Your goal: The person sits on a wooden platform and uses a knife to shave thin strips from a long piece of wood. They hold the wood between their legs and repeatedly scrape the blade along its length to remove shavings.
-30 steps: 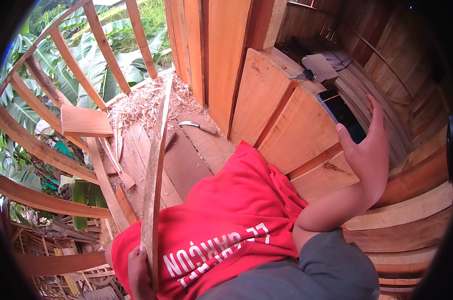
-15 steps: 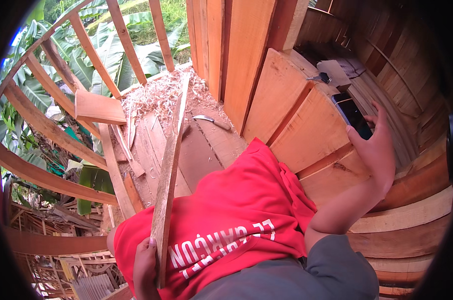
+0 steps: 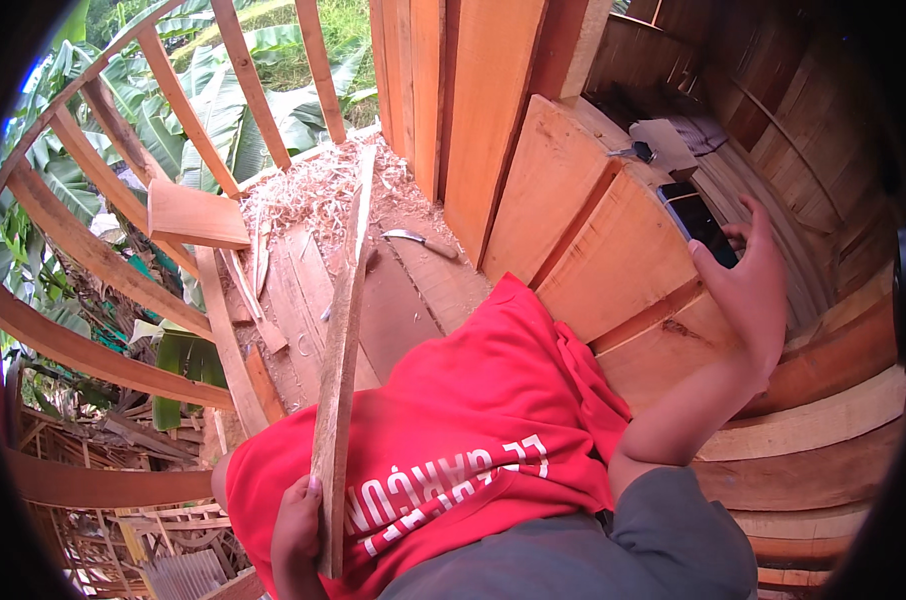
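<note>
Wooden walls and plank flooring surround me, banana leaves beyond the slanted railing (image 3: 93,255). From the head view, my left hand (image 3: 298,535) is closed around the lower end of a long thin wooden slat (image 3: 341,350), its long axis running away from me toward the pile of shavings (image 3: 313,190). My right hand (image 3: 748,290) is raised against the wall boards, fingers loosely spread, touching a dark phone (image 3: 701,222). A curved knife (image 3: 418,240) lies on the floor, right of the slat.

Long, thin, pale wooden slat (image 3: 340,350), upright and slightly tilted; dark phone (image 3: 700,220) flat on an orange plank.
</note>
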`<action>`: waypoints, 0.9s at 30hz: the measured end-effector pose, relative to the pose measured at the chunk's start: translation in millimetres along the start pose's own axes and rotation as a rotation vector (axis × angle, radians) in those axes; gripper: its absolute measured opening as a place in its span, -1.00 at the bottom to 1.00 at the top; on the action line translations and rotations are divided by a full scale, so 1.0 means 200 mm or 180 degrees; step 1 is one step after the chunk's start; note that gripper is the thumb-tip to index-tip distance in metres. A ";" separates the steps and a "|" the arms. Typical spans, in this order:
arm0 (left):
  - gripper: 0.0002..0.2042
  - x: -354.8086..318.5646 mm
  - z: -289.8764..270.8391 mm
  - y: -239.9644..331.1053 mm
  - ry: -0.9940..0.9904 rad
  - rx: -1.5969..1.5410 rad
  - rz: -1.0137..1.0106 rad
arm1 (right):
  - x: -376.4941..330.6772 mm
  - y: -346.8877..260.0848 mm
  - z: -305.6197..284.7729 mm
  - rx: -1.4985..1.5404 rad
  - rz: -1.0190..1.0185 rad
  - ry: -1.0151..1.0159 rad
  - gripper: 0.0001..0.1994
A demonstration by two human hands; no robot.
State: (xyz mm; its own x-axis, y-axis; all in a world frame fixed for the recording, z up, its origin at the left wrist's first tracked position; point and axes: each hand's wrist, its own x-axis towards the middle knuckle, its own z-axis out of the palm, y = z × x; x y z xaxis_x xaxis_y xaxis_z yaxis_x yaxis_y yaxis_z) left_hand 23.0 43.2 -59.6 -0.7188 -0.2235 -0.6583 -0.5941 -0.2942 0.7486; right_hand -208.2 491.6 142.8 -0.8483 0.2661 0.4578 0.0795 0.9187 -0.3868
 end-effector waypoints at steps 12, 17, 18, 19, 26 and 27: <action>-0.68 -0.02 0.00 0.00 -0.0096 0.0089 0.0120 | 0.00 -0.01 0.02 -0.0023 -0.0062 -0.0038 -0.24; -0.67 0.00 -0.02 -0.01 -0.0114 0.0124 0.0083 | 0.00 -0.01 0.00 -0.0028 0.0127 -0.0186 -0.26; -0.67 -0.02 -0.01 0.01 -0.0157 0.0105 0.0041 | 0.00 0.01 0.00 -0.0002 0.0112 -0.0186 -0.27; -0.67 -0.03 0.00 0.03 -0.0204 0.0084 -0.0001 | -0.01 0.02 0.02 0.0021 0.0098 -0.0184 -0.28; -0.69 -0.09 0.06 0.09 -0.0166 0.0226 -0.0039 | -0.13 -0.34 0.12 0.0767 -0.1192 0.1382 -0.49; -0.69 -0.08 0.07 0.09 -0.0147 0.0237 -0.0090 | -0.17 -0.44 0.17 0.1585 -0.1290 0.1072 -0.55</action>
State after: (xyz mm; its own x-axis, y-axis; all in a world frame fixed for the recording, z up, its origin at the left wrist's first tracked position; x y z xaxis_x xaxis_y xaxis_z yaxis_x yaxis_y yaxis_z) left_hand 19.3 53.7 -34.6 -0.7162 -0.1725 -0.6762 -0.6384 -0.2295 0.7347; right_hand -203.3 391.9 133.5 -0.5468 0.0819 0.8333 -0.5230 0.7438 -0.4163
